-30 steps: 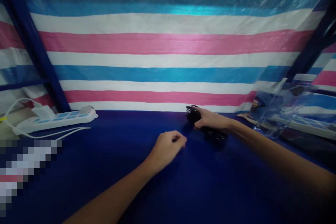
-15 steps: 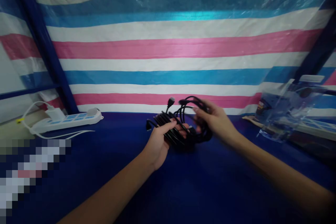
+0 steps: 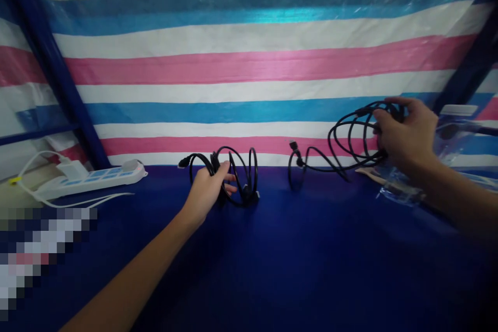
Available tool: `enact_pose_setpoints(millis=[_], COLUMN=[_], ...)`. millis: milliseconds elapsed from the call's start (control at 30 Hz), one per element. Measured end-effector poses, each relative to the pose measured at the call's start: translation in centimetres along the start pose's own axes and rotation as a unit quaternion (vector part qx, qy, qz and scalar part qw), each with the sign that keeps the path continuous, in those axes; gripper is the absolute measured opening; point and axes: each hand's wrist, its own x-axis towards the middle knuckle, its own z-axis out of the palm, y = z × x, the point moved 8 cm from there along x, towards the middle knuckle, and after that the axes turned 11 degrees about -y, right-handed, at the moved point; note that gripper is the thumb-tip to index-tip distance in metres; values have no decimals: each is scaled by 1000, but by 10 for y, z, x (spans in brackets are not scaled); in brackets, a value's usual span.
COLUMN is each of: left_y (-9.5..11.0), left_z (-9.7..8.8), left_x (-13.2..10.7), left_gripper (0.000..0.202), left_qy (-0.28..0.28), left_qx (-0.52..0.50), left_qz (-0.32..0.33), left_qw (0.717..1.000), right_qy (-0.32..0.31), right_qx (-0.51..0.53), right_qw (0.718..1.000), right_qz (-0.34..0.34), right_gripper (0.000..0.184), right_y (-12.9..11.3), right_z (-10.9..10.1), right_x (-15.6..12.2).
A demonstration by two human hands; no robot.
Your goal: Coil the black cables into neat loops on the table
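A coiled black cable [image 3: 254,167] with plugs on its ends is gripped by my left hand [image 3: 205,190], left of the middle and just over the blue surface. Its thumb and fingers close around one side of the loops. To the right, my right hand [image 3: 411,132] is raised and closed on another coiled black cable [image 3: 337,123]. The loops of that one hang leftward, and a loose end with a plug [image 3: 293,146] dangles near the middle. The two coils are apart from each other. My right fingertips are partly hidden behind the hand.
A white power strip [image 3: 93,181] with a plugged-in white charger [image 3: 73,170] lies at the left, its white cord trailing on the blue surface [image 3: 272,270]. A clear plastic bottle [image 3: 455,124] stands at the right, behind my right arm. A striped sheet [image 3: 249,70] hangs behind, between blue posts.
The black cable bundle has been split between my hands. My right hand has moved right and up with one coil, my left hand has shifted left with the other.
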Motion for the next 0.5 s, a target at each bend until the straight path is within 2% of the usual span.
enact_pose_setpoints(millis=[67, 100, 133, 167, 233, 333, 400, 433, 500], left_y=[5, 8, 11, 14, 21, 29, 35, 38, 46], left_z=[-16, -23, -29, -33, -34, -18, -5, 0, 6], left_x=[3, 4, 5, 5, 4, 1, -3, -6, -11], left_gripper=[42, 44, 46, 48, 52, 57, 56, 56, 56], left_qy=[35, 52, 68, 79, 84, 32, -6, -18, -19], left_qx=[60, 91, 124, 162, 262, 428, 483, 491, 478], left_qz=[19, 31, 46, 59, 79, 83, 83, 86, 93], left_qw=[997, 994, 989, 982, 958, 899, 872, 867, 873], right_qy=[111, 138, 130, 97, -19, -182, -242, -262, -288], right_qx=[-79, -120, -159, -195, -257, -368, -395, -395, -387], right_qw=[990, 983, 978, 975, 963, 897, 859, 848, 838], right_qz=[-17, -27, -38, -50, -82, -163, -217, -236, -254], right_gripper=[46, 43, 42, 43, 48, 54, 54, 53, 48], right_y=[0, 1, 2, 4, 11, 15, 12, 9, 5], right_z=[-20, -23, -19, -9, 23, 81, 110, 120, 131], right_x=[-10, -16, -20, -22, -30, -53, -70, -77, -84])
